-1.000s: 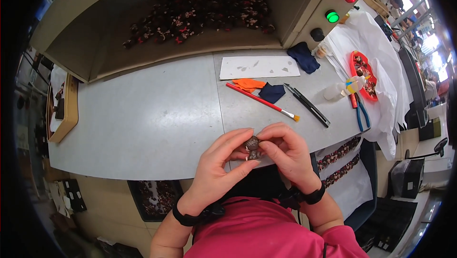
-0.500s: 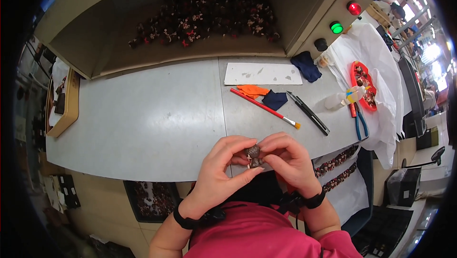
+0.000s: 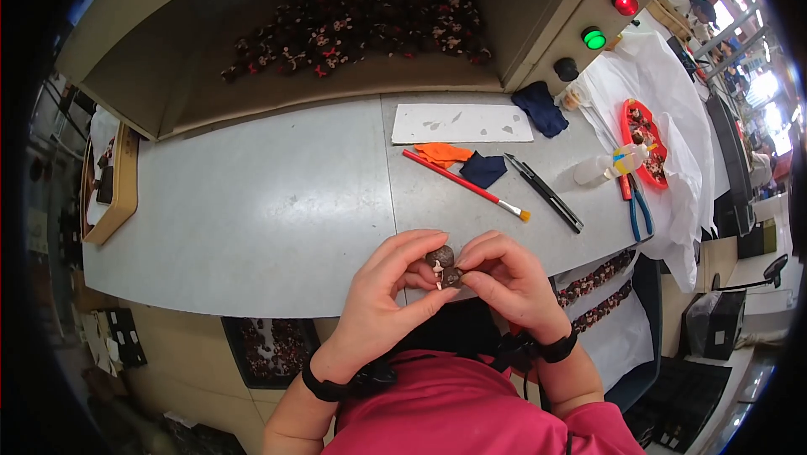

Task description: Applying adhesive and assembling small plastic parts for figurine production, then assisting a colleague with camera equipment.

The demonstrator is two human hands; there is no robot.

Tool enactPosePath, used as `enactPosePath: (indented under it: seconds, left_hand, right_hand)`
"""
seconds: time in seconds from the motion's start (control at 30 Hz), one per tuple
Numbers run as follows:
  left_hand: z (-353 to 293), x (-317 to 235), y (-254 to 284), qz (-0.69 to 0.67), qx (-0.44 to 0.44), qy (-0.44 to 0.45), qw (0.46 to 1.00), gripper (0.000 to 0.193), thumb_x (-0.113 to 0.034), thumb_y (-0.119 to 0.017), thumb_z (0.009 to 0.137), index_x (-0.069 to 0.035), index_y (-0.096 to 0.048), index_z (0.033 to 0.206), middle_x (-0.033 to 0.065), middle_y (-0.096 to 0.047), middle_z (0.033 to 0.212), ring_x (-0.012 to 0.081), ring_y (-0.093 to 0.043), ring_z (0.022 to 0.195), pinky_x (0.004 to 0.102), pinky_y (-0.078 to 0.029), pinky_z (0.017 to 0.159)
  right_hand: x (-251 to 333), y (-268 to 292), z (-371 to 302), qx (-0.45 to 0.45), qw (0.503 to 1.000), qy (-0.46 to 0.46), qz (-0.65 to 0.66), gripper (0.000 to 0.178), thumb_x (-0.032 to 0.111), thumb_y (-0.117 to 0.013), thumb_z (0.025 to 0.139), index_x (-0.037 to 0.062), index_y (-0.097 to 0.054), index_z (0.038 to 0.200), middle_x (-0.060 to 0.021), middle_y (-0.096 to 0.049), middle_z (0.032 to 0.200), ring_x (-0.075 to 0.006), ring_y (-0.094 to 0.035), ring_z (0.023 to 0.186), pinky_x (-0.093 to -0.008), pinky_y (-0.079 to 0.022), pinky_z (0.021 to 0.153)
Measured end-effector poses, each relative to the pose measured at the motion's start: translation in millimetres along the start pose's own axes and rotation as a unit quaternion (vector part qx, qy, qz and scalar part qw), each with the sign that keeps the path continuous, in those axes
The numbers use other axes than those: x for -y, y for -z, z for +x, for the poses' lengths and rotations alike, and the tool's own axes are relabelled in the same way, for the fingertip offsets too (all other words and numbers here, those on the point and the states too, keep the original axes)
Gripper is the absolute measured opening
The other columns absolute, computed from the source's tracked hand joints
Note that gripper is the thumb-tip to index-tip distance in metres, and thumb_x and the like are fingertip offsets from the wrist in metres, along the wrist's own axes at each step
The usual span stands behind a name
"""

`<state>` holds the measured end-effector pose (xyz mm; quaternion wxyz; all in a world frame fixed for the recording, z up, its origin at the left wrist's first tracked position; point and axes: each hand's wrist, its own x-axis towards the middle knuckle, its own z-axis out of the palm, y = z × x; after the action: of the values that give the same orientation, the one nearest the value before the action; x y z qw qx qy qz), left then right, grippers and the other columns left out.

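Between my two hands, over the table's near edge, is a small dark brown figurine with a round head and a pale patch on its side. My left hand grips it from the left, thumb below and fingers above. From the right, the fingertips of my right hand pinch its lower part. Beyond my hands lie a red-handled brush, a black craft knife, an orange cloth and a dark blue cloth.
A hooded cabinet at the back holds a heap of similar small figures. To the right are a clear bottle, blue-handled pliers and a red tray. A wooden box stands at left; a dark bin sits below the table.
The figurine has turned a little between my fingers, so more of its pale patch shows. Both hands stay in nearly the same place.
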<state>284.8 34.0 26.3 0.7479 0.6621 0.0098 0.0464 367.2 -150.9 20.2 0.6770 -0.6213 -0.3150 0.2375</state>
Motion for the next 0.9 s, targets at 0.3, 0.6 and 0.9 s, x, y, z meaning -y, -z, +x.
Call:
enactPosePath:
  seconds: [0.3, 0.6, 0.9]
  left_hand:
    - [-2, 1, -2, 0.014, -0.011, 0.001, 1.0, 0.051, -0.002, -0.075, 0.079, -0.004, -0.057, 0.127, 0.0078, -0.049, 0.12, 0.0112, -0.058, 0.095, 0.0243, -0.052, 0.084]
    - [-2, 3, -5, 0.015, -0.031, -0.011, 0.999, 0.05, -0.008, -0.077, 0.079, -0.004, -0.06, 0.126, 0.0085, -0.048, 0.115, 0.0127, -0.059, 0.096, 0.0241, -0.055, 0.081]
    - [0, 4, -6, 0.028, -0.03, -0.03, 0.999, 0.056, -0.007, -0.078, 0.078, -0.005, -0.055, 0.129, 0.0089, -0.047, 0.115, 0.0155, -0.06, 0.099, 0.0275, -0.056, 0.083]
  right_hand:
    - [1, 2, -1, -0.001, 1.0, -0.006, 0.001, 0.016, -0.003, -0.057, 0.091, -0.0002, -0.057, 0.107, -0.0096, -0.057, 0.107, -0.015, -0.058, 0.097, -0.0278, -0.05, 0.083]
    - [-1, -2, 2, 0.012, 0.996, 0.06, -0.072, 0.024, -0.004, -0.064, 0.085, 0.0038, -0.059, 0.107, -0.0085, -0.055, 0.107, -0.0164, -0.06, 0.096, -0.028, -0.052, 0.082]
    - [-3, -2, -2, 0.002, 0.999, 0.003, -0.049, 0.019, -0.002, -0.065, 0.086, 0.0027, -0.056, 0.102, -0.0082, -0.056, 0.104, -0.0161, -0.06, 0.095, -0.0284, -0.053, 0.081]
